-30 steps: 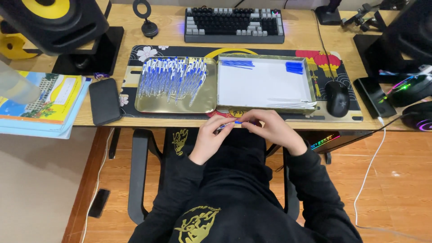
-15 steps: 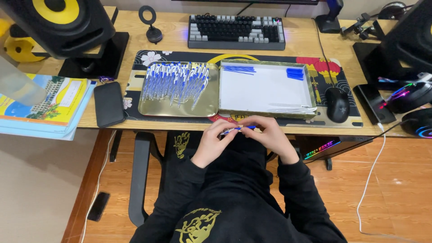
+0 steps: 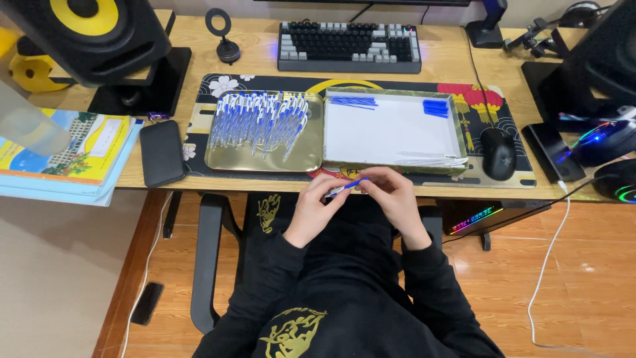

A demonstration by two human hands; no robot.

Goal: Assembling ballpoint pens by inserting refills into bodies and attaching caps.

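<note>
My left hand [image 3: 314,204] and my right hand [image 3: 391,193] meet just below the desk's front edge, both gripping one blue and clear pen [image 3: 346,187] between the fingertips. Above them on the desk lies a gold tray [image 3: 222,159] filled with several blue and white pens [image 3: 260,119]. To its right sits a white-lined box [image 3: 391,129] holding blue pen refills [image 3: 353,101] at its top left, blue caps [image 3: 435,107] at its top right and clear barrels [image 3: 430,160] along its lower right edge.
A keyboard [image 3: 350,46] lies behind the tray. A black mouse [image 3: 498,153] sits right of the box, a black phone [image 3: 161,152] left of the tray, with books [image 3: 63,156] and a speaker [image 3: 93,36] further left. Headphones and a lit device occupy the right edge.
Both hands stay together on the pen, shifting slightly up toward the desk edge. The view has tilted a little.
</note>
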